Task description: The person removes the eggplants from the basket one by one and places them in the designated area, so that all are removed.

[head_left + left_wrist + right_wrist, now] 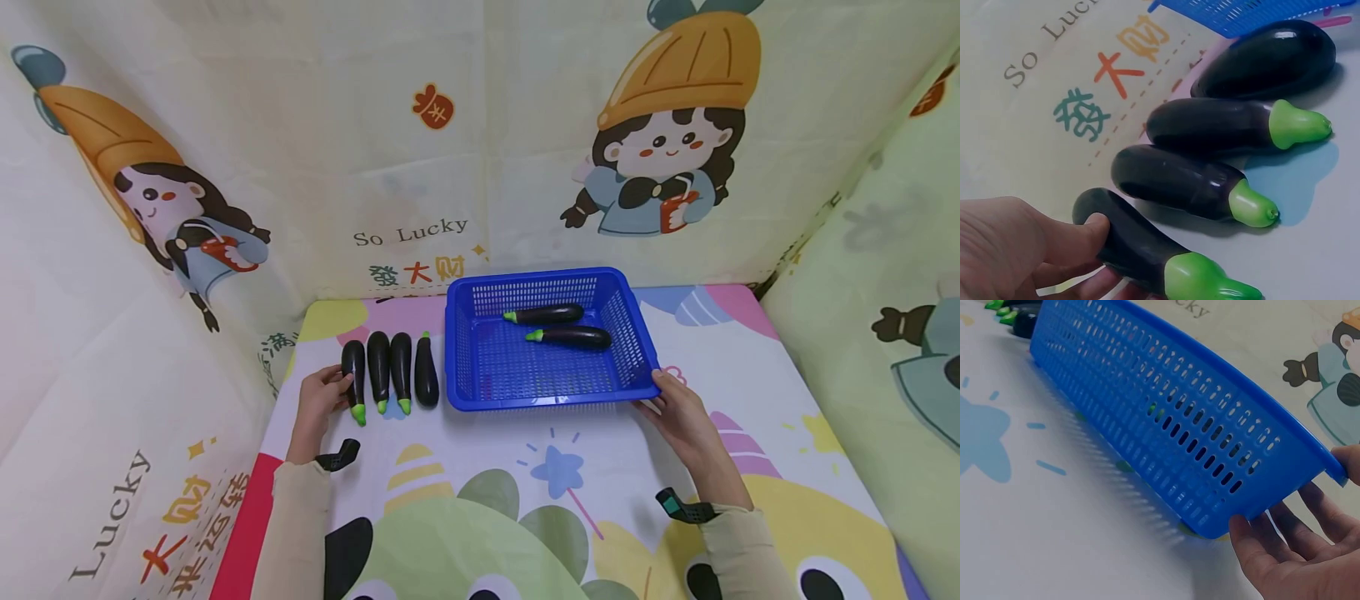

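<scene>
- In the head view, the leftmost eggplant (353,371) lies left of the frame's centre, directly at the fingertips of the left hand (313,408), on that hand's right side.
- The left hand is the nearer one by far; its thumb and fingers pinch the eggplant's dark body. How far the fingers reach beneath is hard to judge, as the left wrist view partly hides them.
- This eggplant's long axis runs nearly up and down the frame, its green stem end pointing to the bottom, tipped slightly right.
- Two neighbours to its right point the same way; the fourth eggplant (427,375), nearest the basket (547,401), points its stem to the top.
- The right hand (686,425), right of centre, grips the basket's lower-right corner.
- Inside the basket, two eggplants (573,337) lie crosswise, stems toward the left.
</scene>
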Demonstrator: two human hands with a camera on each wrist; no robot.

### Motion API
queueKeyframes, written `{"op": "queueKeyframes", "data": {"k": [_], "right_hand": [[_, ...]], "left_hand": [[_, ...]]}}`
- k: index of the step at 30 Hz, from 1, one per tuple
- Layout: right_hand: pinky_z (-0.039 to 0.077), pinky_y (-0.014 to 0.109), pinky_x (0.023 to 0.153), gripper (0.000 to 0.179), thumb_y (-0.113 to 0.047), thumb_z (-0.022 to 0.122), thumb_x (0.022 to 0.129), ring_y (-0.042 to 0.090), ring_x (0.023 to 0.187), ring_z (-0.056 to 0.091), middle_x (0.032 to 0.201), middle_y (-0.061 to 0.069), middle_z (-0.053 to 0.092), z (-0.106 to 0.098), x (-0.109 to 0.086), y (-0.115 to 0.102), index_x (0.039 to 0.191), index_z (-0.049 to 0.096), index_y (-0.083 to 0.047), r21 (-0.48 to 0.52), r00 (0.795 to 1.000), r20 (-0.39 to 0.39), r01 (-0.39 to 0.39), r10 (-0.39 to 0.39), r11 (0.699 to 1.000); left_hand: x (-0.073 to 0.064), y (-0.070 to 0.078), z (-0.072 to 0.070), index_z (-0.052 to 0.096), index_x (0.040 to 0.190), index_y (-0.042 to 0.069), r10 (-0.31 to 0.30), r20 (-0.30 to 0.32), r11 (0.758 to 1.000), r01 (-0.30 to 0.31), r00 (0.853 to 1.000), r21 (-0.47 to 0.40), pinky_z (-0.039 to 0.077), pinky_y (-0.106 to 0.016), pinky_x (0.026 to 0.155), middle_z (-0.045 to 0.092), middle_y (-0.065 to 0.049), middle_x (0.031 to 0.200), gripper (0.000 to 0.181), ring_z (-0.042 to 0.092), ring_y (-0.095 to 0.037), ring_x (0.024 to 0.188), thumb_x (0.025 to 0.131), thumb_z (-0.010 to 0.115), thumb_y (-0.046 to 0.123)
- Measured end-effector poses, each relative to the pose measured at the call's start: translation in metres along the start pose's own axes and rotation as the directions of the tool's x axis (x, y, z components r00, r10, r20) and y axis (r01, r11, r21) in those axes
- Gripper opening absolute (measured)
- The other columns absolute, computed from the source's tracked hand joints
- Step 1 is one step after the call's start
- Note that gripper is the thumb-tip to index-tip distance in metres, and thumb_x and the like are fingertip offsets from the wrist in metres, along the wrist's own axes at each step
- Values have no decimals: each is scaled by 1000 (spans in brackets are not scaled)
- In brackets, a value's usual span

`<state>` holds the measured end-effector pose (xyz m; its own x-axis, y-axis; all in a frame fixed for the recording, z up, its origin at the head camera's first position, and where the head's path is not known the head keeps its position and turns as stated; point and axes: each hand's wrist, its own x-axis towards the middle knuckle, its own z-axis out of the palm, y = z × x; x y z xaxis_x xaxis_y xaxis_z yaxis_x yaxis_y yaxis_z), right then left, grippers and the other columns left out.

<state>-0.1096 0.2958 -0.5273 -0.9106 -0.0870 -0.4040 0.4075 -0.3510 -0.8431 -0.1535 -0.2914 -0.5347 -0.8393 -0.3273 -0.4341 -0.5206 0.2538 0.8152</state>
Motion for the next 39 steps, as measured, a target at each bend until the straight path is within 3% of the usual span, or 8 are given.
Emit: {"op": "queueKeyframes", "data": {"k": [7, 11, 17, 24, 28, 31, 34, 39], "right_hand": [[47, 28, 112, 70, -39, 51, 109, 11, 139, 46, 146, -12, 50, -1, 1, -1, 167, 20, -14, -18, 1000, 1, -6, 6, 1000], [50, 26, 109, 69, -39, 50, 110, 11, 139, 46, 143, -14, 53, -1, 2, 0, 167, 21, -15, -8, 1000, 0, -13, 13, 1000], [57, 21, 99, 68, -38, 51, 110, 10, 136, 49, 138, -14, 57, -1, 2, 1, 167, 23, -14, 1, 1000, -3, -1, 1, 1000], [57, 19, 95, 72, -39, 51, 109, 12, 137, 46, 142, -12, 53, -2, 1, -1, 168, 19, -13, 3, 1000, 8, -3, 3, 1000], [57, 20, 98, 73, -41, 52, 109, 10, 137, 47, 145, -11, 52, -1, 1, -1, 168, 19, -13, -24, 1000, 3, -5, 5, 1000], [57, 20, 98, 72, -40, 52, 109, 9, 136, 48, 145, -11, 52, -1, 1, -1, 167, 20, -12, -31, 1000, 1, 0, 0, 1000], [57, 20, 97, 71, -40, 52, 109, 9, 135, 50, 144, -11, 53, -1, 1, -1, 167, 21, -13, -18, 1000, 10, 5, -5, 1000], [57, 20, 95, 69, -37, 52, 109, 9, 134, 51, 142, -11, 54, -2, 2, 0, 167, 22, -13, 2, 1000, 21, 16, -16, 1000]], "left_hand": [[3, 1, 3, 46, 155, 2, 10, -11, 1000, -10, 1000, 9, 54, -19, 68, 51, -23, 151, 52, 60, -11, 83, 107, 57, 17], [4, 2, 4, 49, 154, 2, 27, -37, 1000, -26, 999, 15, 54, -19, 66, 54, -23, 148, 50, 59, -9, 80, 107, 58, 18], [7, 0, 7, 52, 150, 0, 63, -73, 995, -57, 995, 76, 54, -17, 64, 58, -24, 142, 49, 60, -12, 81, 106, 61, 20], [10, -3, 9, 52, 150, -1, 108, -89, 979, -91, 990, 180, 55, -18, 69, 61, -25, 139, 51, 66, -24, 95, 106, 61, 24], [10, -3, 9, 56, 145, -3, 229, -141, 927, -172, 963, 335, 56, -39, 85, 65, -28, 133, 50, 65, -38, 108, 103, 63, 23], [7, 1, 10, 59, 141, -4, 341, -172, 854, -228, 924, 468, 50, -52, 96, 65, -29, 130, 47, 62, -45, 115, 102, 63, 21], [3, 9, 14, 60, 140, -2, 416, -172, 784, -257, 893, 565, 49, -59, 99, 64, -29, 130, 44, 60, -47, 116, 102, 63, 20], [-4, 25, 21, 59, 142, 2, 484, -126, 694, -292, 866, 658, 51, -65, 100, 59, -29, 138, 43, 57, -50, 123, 103, 61, 21]]}}
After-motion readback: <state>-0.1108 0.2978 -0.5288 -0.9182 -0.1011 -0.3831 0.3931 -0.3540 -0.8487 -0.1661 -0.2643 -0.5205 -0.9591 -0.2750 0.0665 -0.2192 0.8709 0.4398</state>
